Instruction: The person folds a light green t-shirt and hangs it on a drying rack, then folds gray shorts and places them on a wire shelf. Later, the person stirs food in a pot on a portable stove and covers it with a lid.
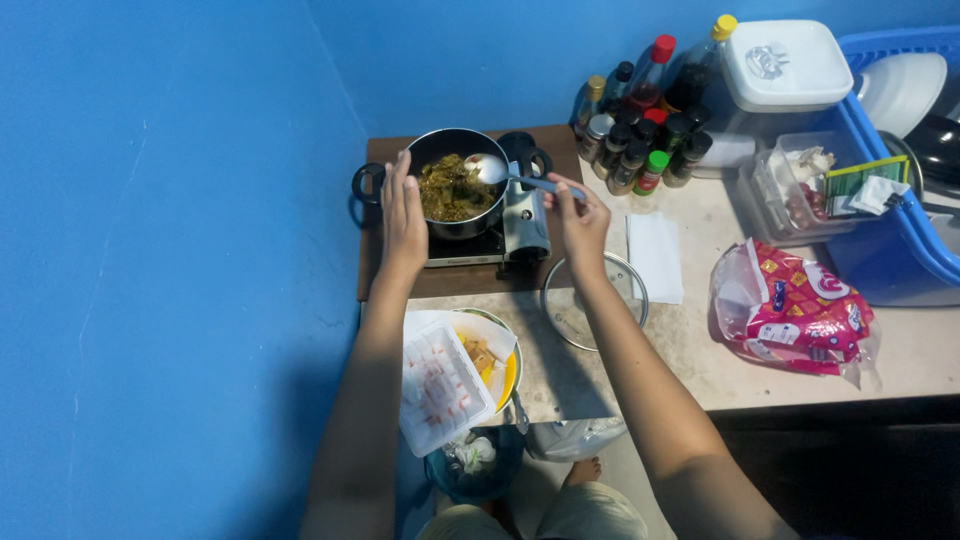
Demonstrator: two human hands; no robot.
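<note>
Pot: one black round metal cooking pot (455, 185) with two side handles is seen on a single silver portable gas stove (525, 225); brownish-green cooked food (450, 188) is held inside it.
Spoon: one spoon with a pale bowl and a long blue-grey handle (505, 175) is held over the pot's right rim. Its long axis is laid roughly left to right, slightly tilted; the bowl is pointed left and up toward the pot, the handle right and down toward the holding hand.
Right hand: the right hand (578, 215) is pinched on the end of the spoon handle with thumb and fingertips.
Left hand: the left hand (402, 215) is held flat with fingers pressed together, set against the pot's left side beside the left handle; actual contact cannot be told.
Lid: one round glass lid with a metal rim (565, 315) is laid on the counter just below the right hand.
Bowl: one yellow round bowl (505, 375) with food pieces is partly covered by one clear plastic tray (440, 390).
Bottles: a cluster of more than ten sauce and spice bottles (640, 140) is stood right of the stove; an exact count cannot be told.
Other: one white folded napkin (657, 258), one pink plastic bag (795, 310), one white lidded container (785, 65).
</note>
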